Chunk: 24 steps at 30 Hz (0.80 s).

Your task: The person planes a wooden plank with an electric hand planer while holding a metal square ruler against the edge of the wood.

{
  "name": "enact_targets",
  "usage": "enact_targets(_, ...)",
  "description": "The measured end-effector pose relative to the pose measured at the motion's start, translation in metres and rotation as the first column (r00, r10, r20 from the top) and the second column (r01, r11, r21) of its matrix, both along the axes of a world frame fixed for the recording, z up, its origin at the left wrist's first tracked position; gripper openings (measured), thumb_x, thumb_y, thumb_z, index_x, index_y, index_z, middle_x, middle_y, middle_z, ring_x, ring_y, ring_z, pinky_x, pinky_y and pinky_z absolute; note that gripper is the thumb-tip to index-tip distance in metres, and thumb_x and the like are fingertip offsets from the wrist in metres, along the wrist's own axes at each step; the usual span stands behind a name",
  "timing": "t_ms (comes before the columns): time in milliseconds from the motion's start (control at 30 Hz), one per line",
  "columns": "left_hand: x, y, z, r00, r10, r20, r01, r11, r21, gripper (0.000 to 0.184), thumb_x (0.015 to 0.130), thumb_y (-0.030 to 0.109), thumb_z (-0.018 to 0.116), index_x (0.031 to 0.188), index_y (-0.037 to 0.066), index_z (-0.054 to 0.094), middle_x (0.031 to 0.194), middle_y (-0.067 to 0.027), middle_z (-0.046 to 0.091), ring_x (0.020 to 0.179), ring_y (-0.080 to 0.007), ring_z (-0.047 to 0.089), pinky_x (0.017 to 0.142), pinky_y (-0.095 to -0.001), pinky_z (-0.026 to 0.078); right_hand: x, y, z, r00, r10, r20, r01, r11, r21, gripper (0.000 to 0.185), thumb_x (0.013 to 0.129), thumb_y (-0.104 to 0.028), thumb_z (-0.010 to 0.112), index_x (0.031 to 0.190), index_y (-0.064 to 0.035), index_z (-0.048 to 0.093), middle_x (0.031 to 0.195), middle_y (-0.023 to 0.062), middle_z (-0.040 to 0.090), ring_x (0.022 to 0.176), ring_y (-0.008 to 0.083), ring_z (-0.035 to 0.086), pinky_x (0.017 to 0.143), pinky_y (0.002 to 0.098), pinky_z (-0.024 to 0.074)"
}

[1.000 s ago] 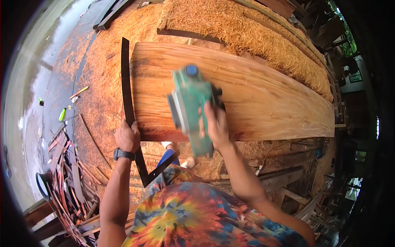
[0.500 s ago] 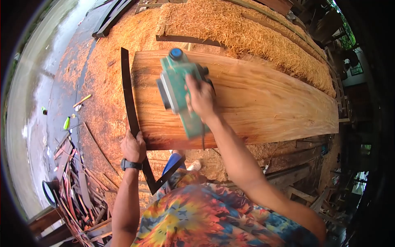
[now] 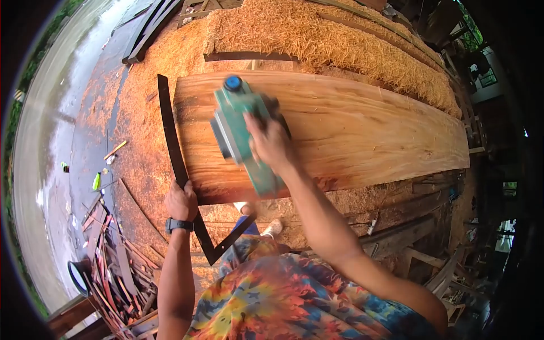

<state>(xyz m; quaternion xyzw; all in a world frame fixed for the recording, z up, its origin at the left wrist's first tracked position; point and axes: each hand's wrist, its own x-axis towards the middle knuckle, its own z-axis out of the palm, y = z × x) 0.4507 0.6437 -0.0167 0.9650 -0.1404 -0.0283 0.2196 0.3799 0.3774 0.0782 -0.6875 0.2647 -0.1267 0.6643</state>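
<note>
A wide wooden plank (image 3: 351, 133) with streaky grain lies crosswise before me. My right hand (image 3: 271, 141) is wrapped around the handle of a green electric planer (image 3: 258, 170) with a blue knob, over the plank's left half. Hand and planer are blurred, and I cannot tell whether the planer touches the wood. At the plank's left end, my left hand (image 3: 181, 202) grips a black L-shaped carpenter's square (image 3: 171, 133). Its long arm runs along the end of the plank, and its short arm points back toward my body.
Wood shavings (image 3: 340, 45) are heaped behind the plank and scattered on the ground. Scrap strips (image 3: 116, 255) pile up at lower left. Dark beams (image 3: 148, 34) lie at upper left. Timber (image 3: 396, 235) sits at right, below the plank.
The whole view has shifted slightly, with the plank's left end now further left. Planer and square keep nearly the same places relative to the plank, both still held.
</note>
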Motion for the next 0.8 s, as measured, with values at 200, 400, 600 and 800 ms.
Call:
enact_targets(200, 0.001, -0.003, 0.004, 1.0, 0.003, 0.021, -0.003, 1.0, -0.012, 0.031, 0.091, 0.027, 0.062, 0.103, -0.001, 0.062, 0.091, -0.0271, 0.069, 0.086, -0.0474, 0.065, 0.077, -0.0551, 0.05, -0.158, 0.056, -0.007, 1.0, 0.001, -0.004, -0.001, 1.0, 0.011, 0.036, 0.103, -0.038, 0.054, 0.097, -0.0024, 0.056, 0.058, -0.0016, 0.046, 0.044, 0.0075, 0.044, 0.041, 0.0264, 0.037)
enact_targets(400, 0.003, -0.003, 0.002, 1.0, -0.004, -0.004, 0.004, 1.0, -0.028, 0.03, 0.091, 0.027, 0.062, 0.102, -0.001, 0.061, 0.089, -0.0264, 0.068, 0.086, -0.0469, 0.064, 0.078, -0.0547, 0.049, -0.122, 0.04, -0.005, 0.999, -0.025, -0.033, 0.022, 0.995, -0.095, 0.039, 0.101, -0.038, 0.057, 0.093, 0.0002, 0.061, 0.065, 0.0092, 0.057, 0.055, 0.0194, 0.056, 0.053, 0.0339, 0.044)
enact_targets(600, 0.0, -0.004, 0.005, 1.0, 0.021, -0.013, -0.022, 0.999, -0.031, 0.03, 0.089, 0.027, 0.064, 0.1, -0.001, 0.061, 0.088, -0.0264, 0.068, 0.086, -0.047, 0.064, 0.078, -0.0556, 0.048, 0.013, -0.011, -0.006, 0.997, -0.04, -0.065, 0.023, 0.971, -0.238, 0.055, 0.098, -0.05, 0.056, 0.082, 0.0016, 0.068, 0.063, 0.0198, 0.063, 0.061, 0.0342, 0.067, 0.058, 0.0432, 0.0496)
enact_targets(800, 0.001, -0.001, -0.002, 0.999, 0.005, 0.034, -0.004, 1.0, -0.006, 0.033, 0.089, 0.029, 0.064, 0.101, -0.002, 0.062, 0.091, -0.0267, 0.068, 0.086, -0.0471, 0.063, 0.078, -0.0545, 0.048, 0.154, -0.055, -0.003, 0.999, 0.033, -0.029, -0.038, 0.978, -0.204, 0.053, 0.097, -0.051, 0.057, 0.073, -0.0041, 0.059, 0.053, 0.0033, 0.055, 0.041, 0.0141, 0.054, 0.041, 0.0321, 0.0451)
